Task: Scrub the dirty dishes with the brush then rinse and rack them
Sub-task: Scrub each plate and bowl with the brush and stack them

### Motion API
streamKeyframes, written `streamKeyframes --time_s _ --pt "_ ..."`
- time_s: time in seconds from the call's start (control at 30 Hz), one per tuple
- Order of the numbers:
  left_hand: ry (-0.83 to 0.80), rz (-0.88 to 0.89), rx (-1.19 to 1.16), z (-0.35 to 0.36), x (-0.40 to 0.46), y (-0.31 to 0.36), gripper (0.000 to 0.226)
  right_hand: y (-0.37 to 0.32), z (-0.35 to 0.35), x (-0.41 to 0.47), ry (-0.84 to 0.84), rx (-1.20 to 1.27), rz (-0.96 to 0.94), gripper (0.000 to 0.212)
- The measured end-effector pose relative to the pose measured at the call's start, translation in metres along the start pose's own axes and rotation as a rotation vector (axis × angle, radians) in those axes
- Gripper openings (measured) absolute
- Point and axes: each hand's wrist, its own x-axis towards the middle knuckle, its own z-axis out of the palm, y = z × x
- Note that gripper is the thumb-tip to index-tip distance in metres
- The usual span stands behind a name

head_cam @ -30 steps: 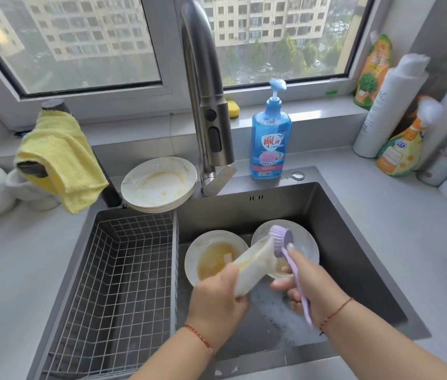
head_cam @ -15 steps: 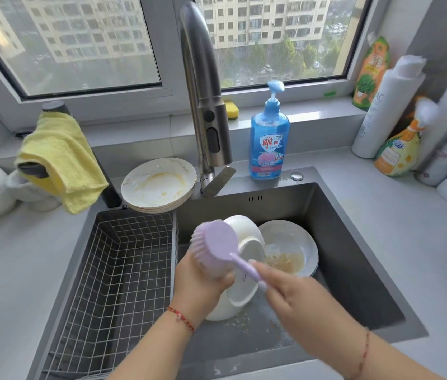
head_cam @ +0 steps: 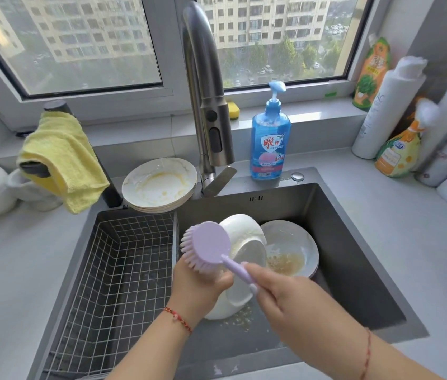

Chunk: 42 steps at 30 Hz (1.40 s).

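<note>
Lilac brush [head_cam: 211,246] sits pinched in the right hand [head_cam: 285,294], bristles against the white bowl [head_cam: 247,259] the left hand [head_cam: 197,289] grips over the sink [head_cam: 354,242]; scrubbing underway, rinsing probably follows.

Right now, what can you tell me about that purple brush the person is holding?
The brush looks like pale lilac plastic, with a round, flat-backed head and a slim handle of the same colour. Short lilac bristles fringe the head's left and lower edge, pointing away from the camera. The right hand grips the handle near its end, fingers curled round it. The head hangs over the sink, in front of the left hand, which holds a tilted white bowl. Whether the bristles touch the bowl cannot be told.
</note>
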Motion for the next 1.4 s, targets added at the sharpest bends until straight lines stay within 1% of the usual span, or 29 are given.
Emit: streamKeyframes --time_s 0.07,0.13,0.2,0.27,0.3,0.37,0.43,0.5,0.6,0.63,0.7,0.8,0.9,0.97,1.03,1.13,1.2,1.23,1.4 --pt "-0.006 -0.037 -0.021 -0.003 -0.001 -0.001 0.033 0.001 -0.006 0.006 -0.003 0.000 0.006 0.041" --pt "-0.031 -0.131 -0.133 -0.006 -0.002 -0.002 0.039 0.010 -0.014 0.015 0.021 0.035 0.062 0.039" --pt "-0.062 -0.151 -0.151 -0.010 -0.003 -0.003 0.034 0.024 -0.021 0.025 0.057 0.091 0.166 0.032" --pt "-0.054 -0.176 -0.196 -0.014 -0.003 -0.005 0.036 0.046 -0.020 0.038 0.084 0.175 0.295 0.031" --pt "-0.039 -0.186 -0.222 -0.016 -0.002 -0.007 0.037 0.058 -0.017 0.043 0.101 0.268 0.373 0.031" --pt "-0.006 -0.196 -0.274 -0.018 -0.002 -0.008 0.040 0.072 -0.008 0.049 0.138 0.543 0.511 0.029" --pt "0.025 -0.203 -0.340 -0.019 -0.002 -0.005 0.042 0.079 0.008 0.051 0.183 0.758 0.568 0.032" --pt "0.059 -0.221 -0.416 -0.019 -0.001 -0.001 0.044 0.081 0.024 0.053 0.214 0.858 0.604 0.045" --pt "0.085 -0.243 -0.543 -0.018 -0.001 0.003 0.054 0.077 0.038 0.056 0.227 0.999 0.622 0.074" --pt "0.086 -0.245 -0.587 -0.018 -0.001 0.004 0.058 0.076 0.040 0.057 0.215 1.038 0.611 0.078" --pt "0.081 -0.247 -0.668 -0.017 -0.001 0.007 0.065 0.075 0.041 0.059 0.183 1.123 0.578 0.078" --pt "0.059 -0.235 -0.718 -0.016 -0.001 0.010 0.069 0.073 0.042 0.060 0.172 1.213 0.526 0.074" --pt "0.014 -0.245 -0.718 -0.020 0.002 0.009 0.073 0.073 0.038 0.059 0.195 1.183 0.508 0.069" --pt "-0.026 -0.256 -0.648 -0.026 0.006 0.010 0.074 0.076 0.031 0.060 0.185 1.097 0.463 0.066" --pt "-0.068 -0.255 -0.518 -0.034 0.011 0.012 0.073 0.079 0.019 0.061 0.140 0.958 0.386 0.066" --pt "-0.207 -0.213 -0.340 -0.045 0.020 0.017 0.070 0.081 -0.001 0.067 0.102 0.677 0.240 0.064" --pt "-0.295 -0.178 -0.251 -0.047 0.021 0.022 0.065 0.080 -0.011 0.071 0.102 0.476 0.173 0.065" --pt "-0.322 -0.155 -0.211 -0.048 0.021 0.024 0.061 0.078 -0.014 0.072 0.096 0.422 0.150 0.065" --pt "-0.339 -0.020 -0.036 -0.045 0.017 0.033 0.041 0.068 -0.020 0.068 0.106 0.274 0.069 0.065"
